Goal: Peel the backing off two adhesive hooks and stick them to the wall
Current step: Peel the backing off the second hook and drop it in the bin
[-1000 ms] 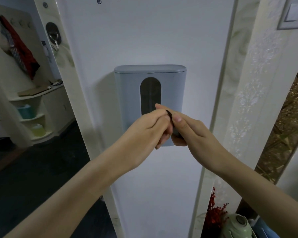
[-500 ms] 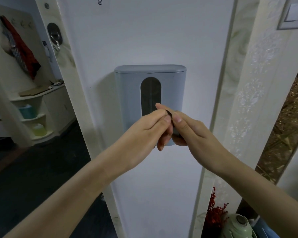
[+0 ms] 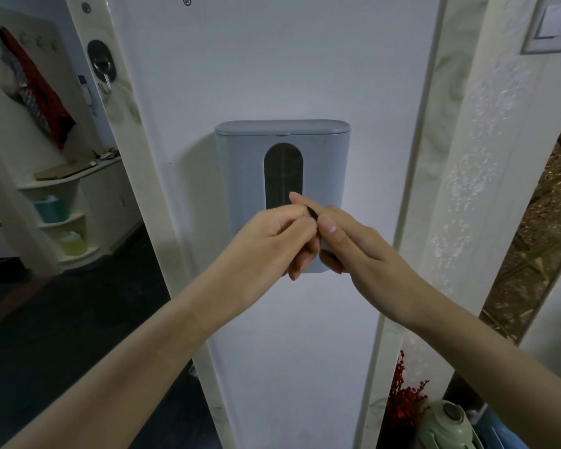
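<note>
Both hands meet in front of the white wall panel (image 3: 272, 59). A small dark adhesive hook (image 3: 312, 212) shows edge-on between the fingertips; most of it is hidden. My right hand (image 3: 353, 244) pinches it between thumb and forefinger. My left hand (image 3: 272, 244) has its thumb and forefinger tips closed on the hook's near edge, other fingers curled. I cannot tell whether the backing is lifted. One dark oval hook (image 3: 101, 63) with a metal hanger is stuck on the marbled trim at upper left.
A grey wall-mounted box (image 3: 240, 176) with a dark oval window hangs just behind the hands. A light switch (image 3: 552, 24) is at upper right. Red berries (image 3: 405, 400) and a green kettle (image 3: 444, 426) stand at bottom right. Shelves (image 3: 62, 218) stand at left.
The hands have stayed almost in place. My left fingers have shifted slightly on the hook's edge.
</note>
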